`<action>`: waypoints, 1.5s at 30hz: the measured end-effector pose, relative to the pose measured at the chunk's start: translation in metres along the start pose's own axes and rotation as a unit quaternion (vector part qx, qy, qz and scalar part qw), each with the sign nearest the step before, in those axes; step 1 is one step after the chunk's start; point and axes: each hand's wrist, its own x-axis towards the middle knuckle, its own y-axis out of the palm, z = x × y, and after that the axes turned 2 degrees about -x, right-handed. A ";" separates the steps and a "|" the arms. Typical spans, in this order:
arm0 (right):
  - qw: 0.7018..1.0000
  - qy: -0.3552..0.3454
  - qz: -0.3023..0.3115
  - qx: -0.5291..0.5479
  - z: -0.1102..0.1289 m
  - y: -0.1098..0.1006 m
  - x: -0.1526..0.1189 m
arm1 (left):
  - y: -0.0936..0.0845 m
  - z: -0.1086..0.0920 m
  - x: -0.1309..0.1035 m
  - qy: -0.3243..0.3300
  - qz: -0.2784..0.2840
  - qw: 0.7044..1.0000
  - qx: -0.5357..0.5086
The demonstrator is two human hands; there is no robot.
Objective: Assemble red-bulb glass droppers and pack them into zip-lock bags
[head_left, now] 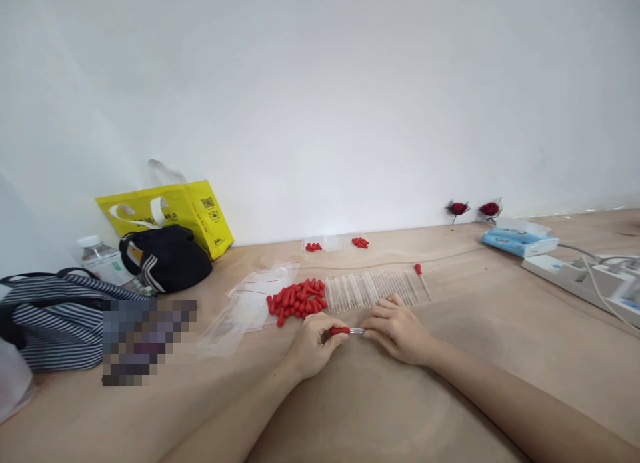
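Note:
My left hand (313,346) is closed on a red rubber dropper bulb (340,330). Pinched in my right hand (403,331) is a clear glass dropper tube (357,330), its end at the bulb's mouth; whether it sits inside the bulb I cannot tell. Just beyond my left hand lies a pile of red bulbs (297,300). A row of glass tubes (370,290) stretches to the right of that pile, beyond my right hand. At the row's right end lies a dropper with a red bulb on its tube (419,270).
Clear zip bags (250,303) lie left of the pile. Small bags of red bulbs (360,243) rest by the wall. At left stand a yellow bag (200,216), a black cap (173,260) and a striped bag (65,323). Right: tissue pack (520,240), power strip (555,273), two roses (459,208).

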 end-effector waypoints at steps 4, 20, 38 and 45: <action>0.997 0.063 -0.039 -0.033 -0.012 -0.002 -0.001 | 0.000 0.005 0.000 0.012 -0.065 0.998 0.007; 0.817 0.564 -0.035 -0.114 -0.095 -0.006 -0.011 | -0.001 0.010 0.003 -0.032 -0.069 0.995 0.060; 0.832 0.528 0.071 -0.151 -0.089 -0.008 -0.005 | -0.030 0.024 0.008 -0.023 -0.096 0.953 0.286; 0.833 0.515 0.084 -0.183 -0.085 -0.004 -0.002 | -0.027 0.022 0.011 -0.009 -0.087 0.928 0.363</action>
